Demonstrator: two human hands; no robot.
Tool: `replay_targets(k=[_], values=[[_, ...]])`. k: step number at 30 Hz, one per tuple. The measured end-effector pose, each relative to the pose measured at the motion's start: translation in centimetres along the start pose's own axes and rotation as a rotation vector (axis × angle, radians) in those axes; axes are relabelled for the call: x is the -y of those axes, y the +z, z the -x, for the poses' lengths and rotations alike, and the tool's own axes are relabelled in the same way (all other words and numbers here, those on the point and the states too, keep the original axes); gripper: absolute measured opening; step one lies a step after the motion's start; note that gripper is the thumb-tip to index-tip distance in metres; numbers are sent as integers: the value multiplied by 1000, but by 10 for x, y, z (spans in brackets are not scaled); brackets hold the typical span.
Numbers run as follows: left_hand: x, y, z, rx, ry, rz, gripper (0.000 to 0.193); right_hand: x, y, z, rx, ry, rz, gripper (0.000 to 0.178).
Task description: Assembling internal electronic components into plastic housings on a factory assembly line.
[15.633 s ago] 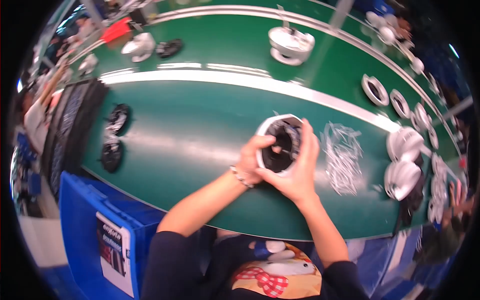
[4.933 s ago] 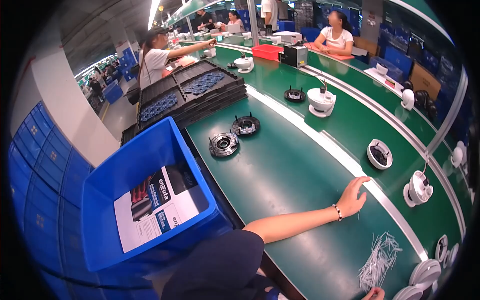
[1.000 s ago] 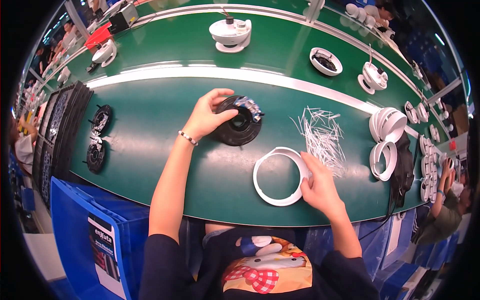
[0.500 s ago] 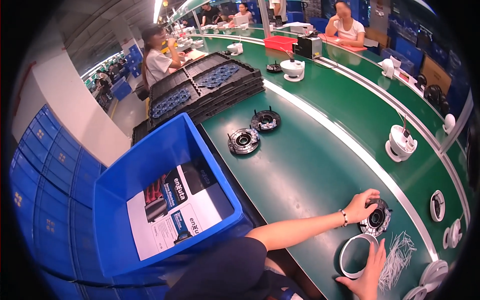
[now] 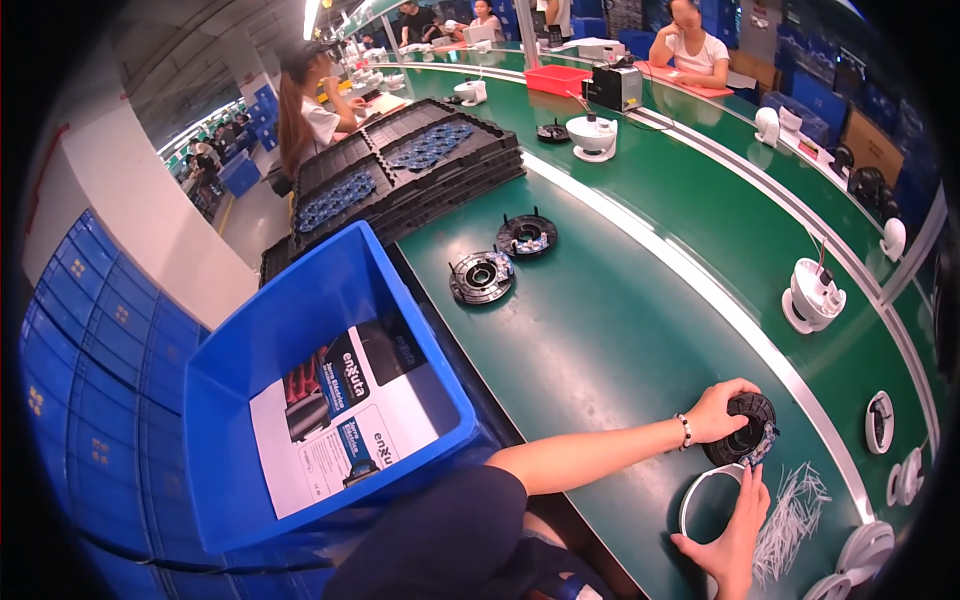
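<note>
My left hand (image 5: 722,412), wearing a beaded bracelet, is closed on the left edge of a round black plastic base (image 5: 742,428). A small circuit board sits on the base's lower right side. Just below it stands a white ring-shaped shell (image 5: 688,503), open at the top. My right hand (image 5: 735,535) curves around that shell, thumb at its near left side and fingers along its right. Its fingertips reach up to the base's lower edge. White plastic strips (image 5: 795,520), like cable ties, lie in a loose pile to the right of my right hand.
Two more black bases with boards (image 5: 482,277) (image 5: 527,235) lie farther up the green table (image 5: 590,330). A blue bin (image 5: 460,440) with printed sheets stands at left, stacked black trays (image 5: 410,165) beyond. White kettle-like bases (image 5: 812,295) sit on the green conveyor. Other people sit across.
My left hand has turned and tilted the black base, bringing its board to the lower right. My right fingers have drawn together and moved up toward the base. The view shifted slightly.
</note>
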State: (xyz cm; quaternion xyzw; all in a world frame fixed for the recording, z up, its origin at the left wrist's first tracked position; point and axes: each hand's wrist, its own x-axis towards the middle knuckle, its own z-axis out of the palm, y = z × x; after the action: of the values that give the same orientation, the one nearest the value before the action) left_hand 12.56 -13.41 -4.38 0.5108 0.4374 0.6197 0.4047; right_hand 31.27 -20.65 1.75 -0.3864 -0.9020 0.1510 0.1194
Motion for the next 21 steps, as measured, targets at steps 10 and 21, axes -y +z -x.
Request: replay_targets(k=[10,21], values=[[-2,14,3,-173,-246,415,30,-21,-33,16,-198,122,-248,116],[-34,35,34,209,-620,865,48,-17,-4,-23,-565,189,-373,110]])
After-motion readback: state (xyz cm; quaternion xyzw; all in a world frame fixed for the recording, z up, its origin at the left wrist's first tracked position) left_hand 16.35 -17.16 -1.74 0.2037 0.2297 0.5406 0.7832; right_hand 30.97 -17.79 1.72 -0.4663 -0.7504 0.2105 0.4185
